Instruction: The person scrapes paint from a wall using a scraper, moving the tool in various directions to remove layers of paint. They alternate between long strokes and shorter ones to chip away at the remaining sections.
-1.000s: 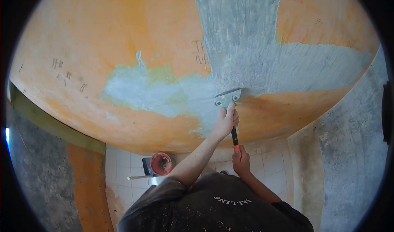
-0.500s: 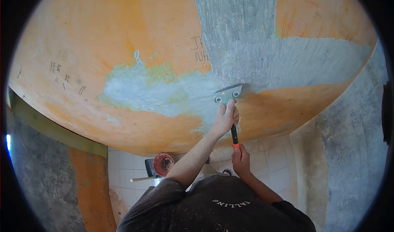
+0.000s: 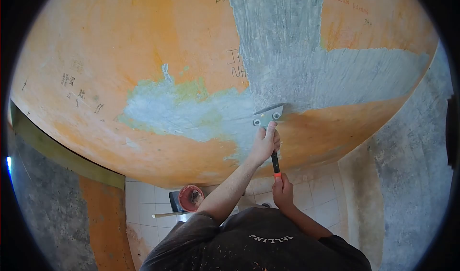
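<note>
My left hand (image 3: 265, 144) is closed around the upper part of a long-handled paint scraper (image 3: 266, 117), just under its head, with the thumb laid along it. Lower down, my right hand (image 3: 282, 193) grips the black handle near its orange end. The wide metal blade, fixed by two round bolts, meets the wall (image 3: 191, 163) or lies very close to it. Around the blade the wall shows a bare grey-blue patch (image 3: 282, 50), bordered by orange paint with some greenish edges.
A red bucket (image 3: 190, 197) with pale scraps inside stands on the tiled floor (image 3: 143, 204) to my left. Beside it are a dark dustpan-like object (image 3: 175, 201) and a wooden stick (image 3: 167, 214). Side walls (image 3: 402, 175) rise at both sides.
The scraper and both hands appear slightly lower in the view, but the wall has shifted down similarly. Both hands keep their hold on the handle.
</note>
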The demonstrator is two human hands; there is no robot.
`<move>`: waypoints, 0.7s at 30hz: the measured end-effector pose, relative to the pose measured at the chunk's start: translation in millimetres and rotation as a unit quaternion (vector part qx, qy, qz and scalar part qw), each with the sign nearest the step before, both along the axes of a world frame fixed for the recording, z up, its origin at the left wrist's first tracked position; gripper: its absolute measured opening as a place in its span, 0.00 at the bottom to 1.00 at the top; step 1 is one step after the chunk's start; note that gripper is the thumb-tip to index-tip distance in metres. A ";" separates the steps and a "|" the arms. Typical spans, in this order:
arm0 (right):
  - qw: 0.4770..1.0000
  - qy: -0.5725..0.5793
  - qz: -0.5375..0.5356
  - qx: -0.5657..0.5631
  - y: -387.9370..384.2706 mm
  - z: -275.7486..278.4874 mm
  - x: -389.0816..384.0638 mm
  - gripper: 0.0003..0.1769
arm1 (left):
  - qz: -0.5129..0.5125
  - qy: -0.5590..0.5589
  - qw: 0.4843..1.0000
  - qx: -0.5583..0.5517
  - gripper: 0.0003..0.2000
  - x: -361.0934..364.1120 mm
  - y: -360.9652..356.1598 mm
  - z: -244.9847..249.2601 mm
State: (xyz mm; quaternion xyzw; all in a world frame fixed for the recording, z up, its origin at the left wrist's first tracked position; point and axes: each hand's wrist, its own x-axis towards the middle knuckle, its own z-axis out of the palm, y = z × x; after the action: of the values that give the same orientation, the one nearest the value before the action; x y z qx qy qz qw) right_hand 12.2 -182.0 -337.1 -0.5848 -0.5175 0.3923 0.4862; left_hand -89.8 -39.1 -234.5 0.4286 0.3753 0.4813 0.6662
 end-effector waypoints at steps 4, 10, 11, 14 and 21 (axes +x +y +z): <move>1.000 0.021 0.009 -0.021 -0.9 -5.2 1.9 0.15 | -0.016 -0.014 1.000 0.003 0.20 -3.6 0.5 0.6; 0.999 0.035 0.016 -0.024 2.7 0.9 3.2 0.14 | 0.008 -0.025 1.000 -0.007 0.24 -1.3 -1.5 17.7; 0.999 0.037 0.014 -0.026 1.3 2.9 2.1 0.14 | 0.009 -0.025 1.000 -0.008 0.24 -1.3 0.1 16.0; 0.999 0.040 0.018 -0.025 3.8 -3.9 5.2 0.14 | -0.022 -0.017 1.000 0.006 0.20 -4.9 0.7 0.1; 1.000 0.024 0.013 -0.010 13.3 24.8 3.5 0.14 | -0.017 -0.028 0.999 0.020 0.19 -0.9 10.1 41.7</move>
State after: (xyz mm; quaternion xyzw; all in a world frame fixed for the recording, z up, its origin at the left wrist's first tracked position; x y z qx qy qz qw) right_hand 15.7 -168.7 -312.3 -0.5730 -0.5095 0.4175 0.4876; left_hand -90.7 -29.0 -192.8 0.4344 0.3392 0.4893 0.6759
